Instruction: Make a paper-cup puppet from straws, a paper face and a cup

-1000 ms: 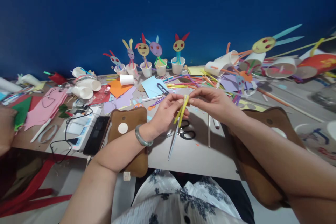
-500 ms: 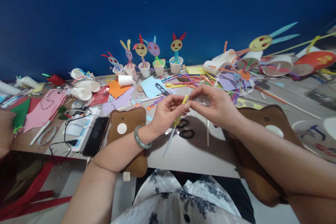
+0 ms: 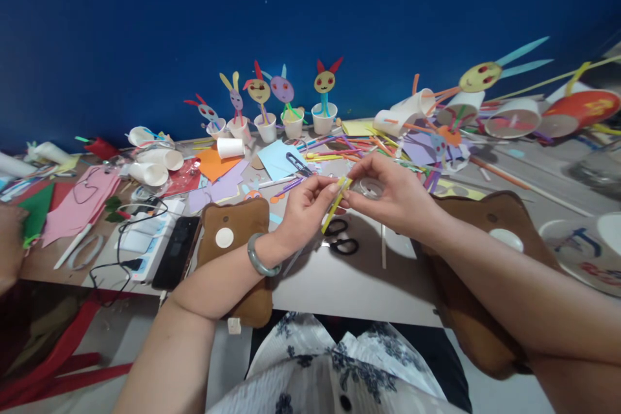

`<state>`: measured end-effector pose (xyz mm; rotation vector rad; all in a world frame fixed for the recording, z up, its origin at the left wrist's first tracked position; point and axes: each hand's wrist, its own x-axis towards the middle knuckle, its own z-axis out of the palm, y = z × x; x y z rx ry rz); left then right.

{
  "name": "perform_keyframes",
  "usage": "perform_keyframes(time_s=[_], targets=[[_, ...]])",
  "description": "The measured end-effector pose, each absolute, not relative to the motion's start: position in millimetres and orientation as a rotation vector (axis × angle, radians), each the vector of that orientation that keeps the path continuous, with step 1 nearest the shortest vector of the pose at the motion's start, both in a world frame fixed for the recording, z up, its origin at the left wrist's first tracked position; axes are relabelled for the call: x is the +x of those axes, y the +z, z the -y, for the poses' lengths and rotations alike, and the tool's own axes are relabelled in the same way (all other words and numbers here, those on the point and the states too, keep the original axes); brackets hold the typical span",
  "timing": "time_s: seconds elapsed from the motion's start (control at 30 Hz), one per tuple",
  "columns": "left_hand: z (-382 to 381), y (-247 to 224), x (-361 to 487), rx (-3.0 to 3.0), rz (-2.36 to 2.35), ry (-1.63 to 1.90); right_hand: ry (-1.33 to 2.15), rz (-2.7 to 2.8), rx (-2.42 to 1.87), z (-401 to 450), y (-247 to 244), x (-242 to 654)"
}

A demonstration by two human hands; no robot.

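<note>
Pinched between thumb and fingers of my left hand (image 3: 308,210) is a narrow yellow strip (image 3: 330,215), slanting down to the left over the table. My right hand (image 3: 391,194) closes its thumb and fingertips on the strip's upper end, close to my left fingertips. A thin pale stick (image 3: 293,262) shows below my left palm; my fingers hide its upper part. Scissors with black handles (image 3: 344,246) lie on the table right under my hands. A white stick (image 3: 383,247) is below my right hand, near a clear roll of tape (image 3: 370,188).
Paper cups with rabbit-faced figures (image 3: 325,118) stand along the blue wall. Colourful sticks (image 3: 347,145) and paper sheets (image 3: 276,160) cover the table's back. Brown pouches (image 3: 233,223) flank my arms. A power strip (image 3: 154,249) and phone (image 3: 178,252) lie left, beside another person's hand (image 3: 10,242).
The pale stick has swung down and left, away from the yellow strip's line, under my left hand. My right fingers have shifted slightly on the strip.
</note>
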<state>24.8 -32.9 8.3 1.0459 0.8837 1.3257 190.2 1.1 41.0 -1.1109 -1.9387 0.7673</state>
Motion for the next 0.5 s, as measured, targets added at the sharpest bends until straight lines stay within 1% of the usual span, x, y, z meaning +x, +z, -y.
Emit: perform_keyframes(time_s=[0.23,0.5], targets=[[32.6,8.3,25.1,0.998,-0.876,1.319,0.790,1.923,-1.127,-2.5,41.9,190.4],[31.8,6.8,25.8,0.950,-0.821,1.249,0.907,1.923,-1.058,-7.6,40.9,193.9]])
